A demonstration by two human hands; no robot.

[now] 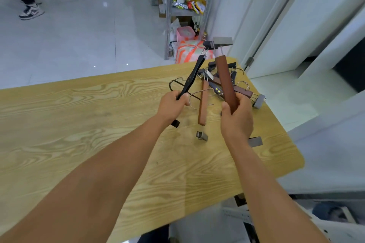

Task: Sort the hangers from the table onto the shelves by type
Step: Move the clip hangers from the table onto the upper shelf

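My left hand (172, 104) grips a black clip hanger (192, 77) by its bar, tilted up and to the right above the wooden table (79, 134). My right hand (237, 116) grips a dark brown wooden clip hanger (226, 83), held nearly upright with a grey clip at its top. A lighter brown wooden hanger (203, 102) with a metal clip lies flat on the table between my hands. Behind them, a pile of several more hangers (237, 85) lies near the table's far right corner.
A metal shelf unit (177, 12) with packets and boxes stands beyond the table. A pink bin and an orange-white bag sit on the floor at its foot. Another person's leg and shoe (31, 12) show at the top left. White doors stand to the right.
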